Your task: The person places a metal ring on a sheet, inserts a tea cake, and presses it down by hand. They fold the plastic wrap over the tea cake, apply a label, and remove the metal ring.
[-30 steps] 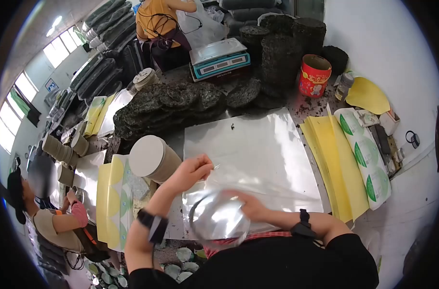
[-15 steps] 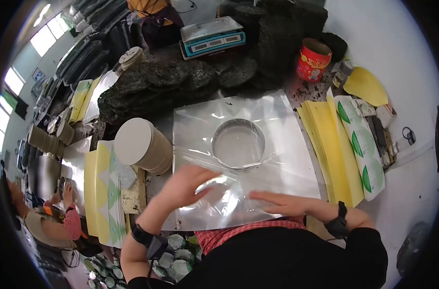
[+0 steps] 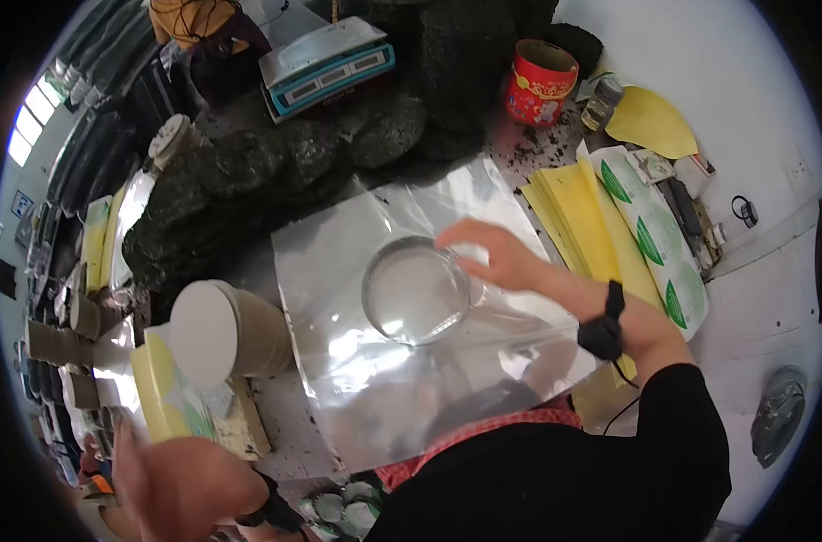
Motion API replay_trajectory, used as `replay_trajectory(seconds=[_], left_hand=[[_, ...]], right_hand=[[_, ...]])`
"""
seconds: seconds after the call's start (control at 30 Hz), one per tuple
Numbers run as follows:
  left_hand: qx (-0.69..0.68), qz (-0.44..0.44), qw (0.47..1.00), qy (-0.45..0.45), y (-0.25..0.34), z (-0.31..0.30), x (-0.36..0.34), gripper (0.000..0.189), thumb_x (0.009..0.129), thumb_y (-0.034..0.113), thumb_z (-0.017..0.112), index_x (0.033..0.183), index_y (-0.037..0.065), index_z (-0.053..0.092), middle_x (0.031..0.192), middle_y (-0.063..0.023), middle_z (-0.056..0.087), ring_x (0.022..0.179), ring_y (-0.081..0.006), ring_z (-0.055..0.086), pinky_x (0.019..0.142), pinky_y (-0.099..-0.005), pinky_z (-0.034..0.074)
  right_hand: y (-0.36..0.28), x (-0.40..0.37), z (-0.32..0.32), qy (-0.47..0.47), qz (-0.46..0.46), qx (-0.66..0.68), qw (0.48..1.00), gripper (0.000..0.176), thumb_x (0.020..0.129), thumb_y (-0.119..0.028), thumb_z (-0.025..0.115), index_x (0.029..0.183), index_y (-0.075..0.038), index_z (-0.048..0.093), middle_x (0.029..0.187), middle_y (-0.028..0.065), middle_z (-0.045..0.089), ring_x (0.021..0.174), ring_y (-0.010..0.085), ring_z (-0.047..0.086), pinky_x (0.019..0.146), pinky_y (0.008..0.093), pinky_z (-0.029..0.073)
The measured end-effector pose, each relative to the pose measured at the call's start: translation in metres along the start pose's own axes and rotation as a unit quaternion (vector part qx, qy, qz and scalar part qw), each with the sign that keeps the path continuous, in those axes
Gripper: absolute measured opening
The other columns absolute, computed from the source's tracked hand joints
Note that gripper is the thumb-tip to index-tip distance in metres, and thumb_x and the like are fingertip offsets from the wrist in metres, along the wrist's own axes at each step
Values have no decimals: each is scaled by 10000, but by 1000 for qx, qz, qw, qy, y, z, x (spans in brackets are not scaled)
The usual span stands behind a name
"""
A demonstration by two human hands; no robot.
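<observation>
metal ring (image 3: 371, 303) on foil (image 3: 325, 262); right hand (image 3: 499, 260) fingers open on rim; left hand (image 3: 171, 488) blurred, cannot tell.

White wall (image 3: 745, 81) rt, bright windows (image 3: 32, 126) lft, cluttered worktable (image 3: 289, 432) btwn

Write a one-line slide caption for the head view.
Right hand at a metal ring on a silvery sheet, dark pressed cakes piled behind.

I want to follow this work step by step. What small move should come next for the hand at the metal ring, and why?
Probably the right hand should press the metal ring flat and steady. Its fingers only touch one side of the rim, the shiny sheet below is wrinkled, and the left hand is away from the sheet, so nothing else holds it.
</observation>
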State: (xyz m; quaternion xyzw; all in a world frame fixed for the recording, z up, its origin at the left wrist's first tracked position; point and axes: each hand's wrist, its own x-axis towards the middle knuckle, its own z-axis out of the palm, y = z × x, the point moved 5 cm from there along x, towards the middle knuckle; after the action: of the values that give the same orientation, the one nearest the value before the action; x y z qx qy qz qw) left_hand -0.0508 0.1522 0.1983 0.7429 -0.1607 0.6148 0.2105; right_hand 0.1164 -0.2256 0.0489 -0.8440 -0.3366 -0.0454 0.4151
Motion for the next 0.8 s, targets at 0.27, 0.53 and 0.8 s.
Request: replay_trajectory(seconds=[0.27, 0.53, 0.8], left_hand=[[158, -197, 797, -548, -64, 76, -72, 637, 885, 206, 572, 1422, -36, 331, 1477, -233, 333, 1398, -379, 270, 1138, -497, 206], [311, -105, 808, -489, -104, 49, -9, 458, 870, 14, 543, 1325, 56, 516, 819, -159, 609, 714, -310, 597, 609, -415, 460], [-162, 106, 794, -576, 109, 207, -157, 495, 836, 135, 549, 1324, 62, 514, 1356, -136, 519, 1253, -290, 502, 1018, -378, 441]], right_hand=[[191, 137, 7, 201, 318, 328, 866, 455, 839, -150, 603, 1293, -156, 562, 1001, -4, 531, 914, 126, 498, 786, 296, 445], [164, 110, -12, 235, 187, 436, 849, 470, 899, -80, 545, 1366, -106, 497, 1205, 10, 571, 1034, 87, 534, 803, 264, 476], [128, -38, -31, 413, 265, 549, 677, 357, 914, -88, 584, 1263, -103, 514, 1171, 38, 574, 1106, 158, 527, 897, 317, 461]])
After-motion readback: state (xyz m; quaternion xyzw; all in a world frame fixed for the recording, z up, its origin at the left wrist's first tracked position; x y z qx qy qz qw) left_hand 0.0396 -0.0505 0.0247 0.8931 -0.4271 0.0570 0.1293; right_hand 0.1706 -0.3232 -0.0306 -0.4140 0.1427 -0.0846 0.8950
